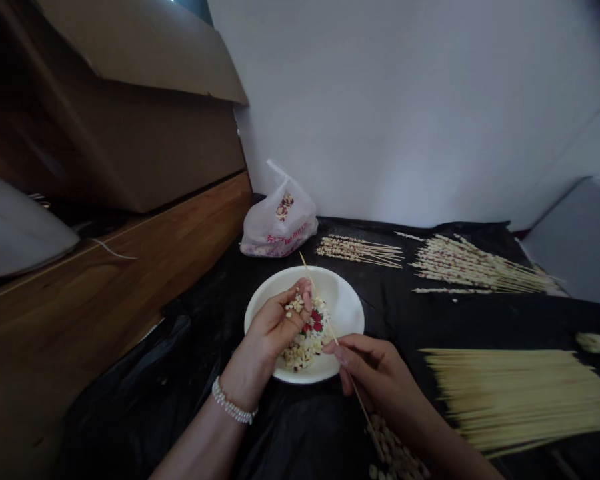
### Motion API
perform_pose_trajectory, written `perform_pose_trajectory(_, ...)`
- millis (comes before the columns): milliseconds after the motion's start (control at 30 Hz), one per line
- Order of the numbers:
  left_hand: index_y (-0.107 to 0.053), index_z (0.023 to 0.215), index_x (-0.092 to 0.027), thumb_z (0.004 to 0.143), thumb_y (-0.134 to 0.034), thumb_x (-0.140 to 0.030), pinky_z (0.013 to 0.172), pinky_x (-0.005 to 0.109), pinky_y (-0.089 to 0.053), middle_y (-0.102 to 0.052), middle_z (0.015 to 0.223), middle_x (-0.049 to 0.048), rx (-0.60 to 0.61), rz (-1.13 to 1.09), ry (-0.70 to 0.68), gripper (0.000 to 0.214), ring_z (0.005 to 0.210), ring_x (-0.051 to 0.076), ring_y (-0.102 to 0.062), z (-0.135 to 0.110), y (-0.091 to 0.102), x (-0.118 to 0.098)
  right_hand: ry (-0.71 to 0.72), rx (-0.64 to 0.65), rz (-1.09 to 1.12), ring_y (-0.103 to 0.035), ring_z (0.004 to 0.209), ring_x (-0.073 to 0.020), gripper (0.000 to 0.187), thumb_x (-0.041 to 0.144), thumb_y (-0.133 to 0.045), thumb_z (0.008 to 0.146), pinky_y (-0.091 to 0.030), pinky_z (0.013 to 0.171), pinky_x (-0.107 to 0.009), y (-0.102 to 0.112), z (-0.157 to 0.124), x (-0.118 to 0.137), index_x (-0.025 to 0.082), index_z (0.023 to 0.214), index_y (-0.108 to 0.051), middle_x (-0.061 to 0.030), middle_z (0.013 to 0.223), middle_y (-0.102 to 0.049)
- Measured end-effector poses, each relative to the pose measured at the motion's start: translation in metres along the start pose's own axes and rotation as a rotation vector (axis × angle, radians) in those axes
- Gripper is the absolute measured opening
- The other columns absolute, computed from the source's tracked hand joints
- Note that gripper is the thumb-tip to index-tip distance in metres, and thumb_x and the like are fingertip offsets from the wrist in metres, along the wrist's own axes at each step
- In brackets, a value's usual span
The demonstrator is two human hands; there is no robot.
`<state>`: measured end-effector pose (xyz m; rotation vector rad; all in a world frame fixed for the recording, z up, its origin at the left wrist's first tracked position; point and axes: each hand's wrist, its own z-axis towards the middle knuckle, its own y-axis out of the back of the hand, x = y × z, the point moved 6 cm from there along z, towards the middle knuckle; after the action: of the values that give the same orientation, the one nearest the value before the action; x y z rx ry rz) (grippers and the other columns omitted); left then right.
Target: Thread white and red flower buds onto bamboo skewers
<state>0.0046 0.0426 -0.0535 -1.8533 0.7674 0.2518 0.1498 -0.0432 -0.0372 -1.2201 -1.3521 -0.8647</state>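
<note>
My left hand is cupped over the white bowl, its fingers curled around a small heap of pale corn kernels. Between the fingertips of my right hand is a thin bamboo skewer, slanting up and leftward past my left fingertips. No kernels can be made out on the skewer. Inside the bowl lie more loose kernels, pale with a few dark ones, beside a red flower print. Another loose pile of kernels lies below my right wrist, partly hidden by the arm.
Black plastic sheeting covers the work surface. Behind the bowl stands a tied plastic bag of kernels. Kernel-threaded skewers lie in a small group and a larger one. Plain skewers lie right; a cardboard box stands left.
</note>
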Motion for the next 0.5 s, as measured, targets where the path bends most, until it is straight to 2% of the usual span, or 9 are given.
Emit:
perform_pose_trajectory(100, -0.067, 0.126, -0.022, 0.083, -0.061, -0.002, 0.069, 0.025, -0.059, -0.075, 0.087, 0.0062, 0.014, 0.059, -0.073, 0.048, 0.079, 0.019, -0.072, -0.010, 0.001, -0.001, -0.007, 0.028, 0.018, -0.032, 0.034, -0.0050, 0.041, 0.057, -0.072, 0.082, -0.018, 0.036, -0.020, -0.002, -0.001, -0.002, 0.017, 0.073, -0.070, 0.0050, 0.045, -0.054)
perform_pose_trajectory(233, -0.065, 0.131, -0.022, 0.082, -0.064, -0.008, 0.080, 0.026, -0.059, -0.076, 0.104, 0.0097, 0.050, 0.083, -0.135, 0.051, 0.103, 0.023, -0.071, -0.023, 0.007, -0.005, -0.086, 0.124, 0.047, -0.034, 0.031, -0.0043, 0.039, 0.056, -0.070, 0.084, -0.020, 0.034, -0.018, -0.011, -0.005, -0.006, 0.017, 0.077, -0.067, 0.0052, 0.045, -0.057)
perform_pose_trajectory(400, -0.069, 0.125, -0.024, 0.084, -0.063, -0.009, 0.093, 0.030, -0.056, -0.073, 0.119, 0.0093, 0.021, 0.169, -0.193, 0.044, 0.124, 0.024, -0.063, -0.006, 0.015, -0.013, -0.175, 0.238, 0.095, -0.037, 0.027, -0.0039, 0.039, 0.057, -0.069, 0.082, -0.020, 0.030, -0.016, -0.024, -0.010, -0.010, 0.018, 0.081, -0.063, 0.0051, 0.047, -0.060)
perform_pose_trajectory(500, -0.070, 0.124, -0.026, 0.083, -0.067, -0.013, 0.109, 0.034, -0.047, -0.068, 0.133, 0.0059, 0.050, 0.373, -0.318, 0.043, 0.138, 0.025, -0.051, 0.001, 0.017, -0.020, -0.202, 0.252, 0.105, -0.039, 0.027, -0.0040, 0.039, 0.057, -0.069, 0.082, -0.020, 0.029, -0.015, -0.025, -0.010, -0.014, 0.018, 0.082, -0.063, 0.0049, 0.047, -0.061)
